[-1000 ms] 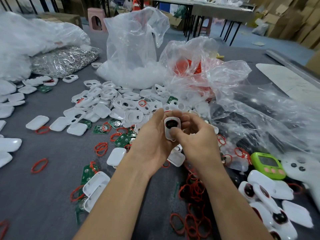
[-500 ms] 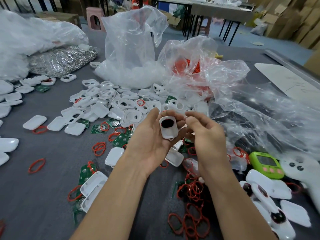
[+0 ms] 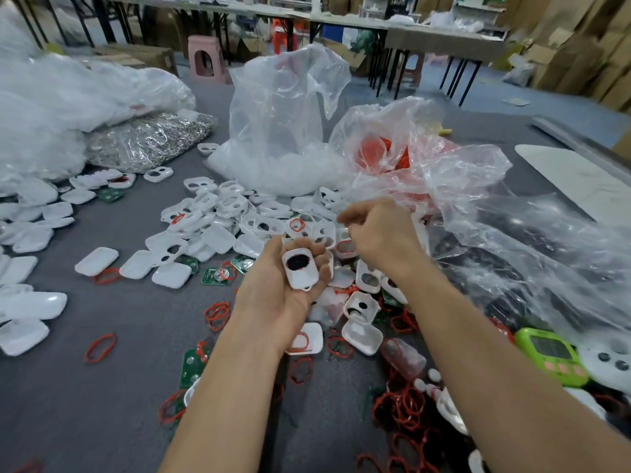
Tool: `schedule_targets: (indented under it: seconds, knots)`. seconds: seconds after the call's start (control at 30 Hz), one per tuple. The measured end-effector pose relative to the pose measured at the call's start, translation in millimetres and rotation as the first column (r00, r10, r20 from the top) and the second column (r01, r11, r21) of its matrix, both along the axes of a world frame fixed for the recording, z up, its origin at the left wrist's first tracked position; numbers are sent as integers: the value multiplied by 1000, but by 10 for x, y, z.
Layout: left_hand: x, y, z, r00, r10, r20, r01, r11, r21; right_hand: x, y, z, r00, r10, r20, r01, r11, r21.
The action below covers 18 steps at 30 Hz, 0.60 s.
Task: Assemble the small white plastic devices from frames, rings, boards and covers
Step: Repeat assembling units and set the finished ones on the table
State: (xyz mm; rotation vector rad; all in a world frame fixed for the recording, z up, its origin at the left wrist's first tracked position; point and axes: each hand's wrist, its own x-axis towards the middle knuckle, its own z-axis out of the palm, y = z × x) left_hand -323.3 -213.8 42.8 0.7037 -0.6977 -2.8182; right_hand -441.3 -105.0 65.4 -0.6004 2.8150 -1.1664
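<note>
A white frame (image 3: 300, 269) with a black round pad in its upper half lies in my upturned left hand (image 3: 273, 288), whose fingers curl up behind it. My right hand (image 3: 379, 237) is stretched further out, over the heap of white frames (image 3: 239, 213). I see only its back. Its fingers are curled down and to the left, and what they touch is hidden. A frame with a red ring (image 3: 345, 248) lies just under it. Red rings (image 3: 217, 314), green boards (image 3: 214, 276) and white covers (image 3: 97, 261) are scattered over the grey table.
Clear plastic bags (image 3: 283, 131) stand behind the heap, one holding red rings (image 3: 386, 155). A crumpled bag (image 3: 532, 254) spreads on the right. A green timer (image 3: 549, 356) and a white controller (image 3: 611, 363) sit at right. A silver bag (image 3: 146, 141) lies at back left.
My right hand has left the frame and moved forward over the heap. My left hand now holds the frame alone, lower and palm up. The camera has tilted up a little.
</note>
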Motion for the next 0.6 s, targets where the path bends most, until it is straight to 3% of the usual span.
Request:
schedule_targets:
  seconds: [0.17, 0.27, 0.33, 0.4, 0.47, 0.53, 0.6]
  knots:
    - [-16, -111, -32, 997, 75, 21, -75, 997, 8, -403, -335, 145, 987, 107, -118, -61, 938, 341]
    - [-40, -111, -53, 997, 79, 13, -79, 997, -10, -565, -444, 117, 978, 200, -66, -120, 787, 606]
    - [-44, -111, -58, 997, 78, 10, -78, 997, -10, -616, -485, 108, 974, 224, -33, -141, 715, 685]
    - [-45, -122, -62, 997, 81, 17, -81, 997, -17, -632, -515, 123, 962, 269, -44, -160, 687, 709]
    - [-43, -136, -55, 997, 77, 14, -76, 997, -21, -587, -526, 95, 938, 307, -161, -115, 713, 691]
    - [-34, -132, -34, 998, 63, 13, -62, 998, -16, -534, -523, -8, 922, 285, -263, -72, 793, 605]
    - [-18, -117, -20, 998, 52, 21, -52, 998, -22, -494, -493, -97, 960, 171, -222, -62, 902, 427]
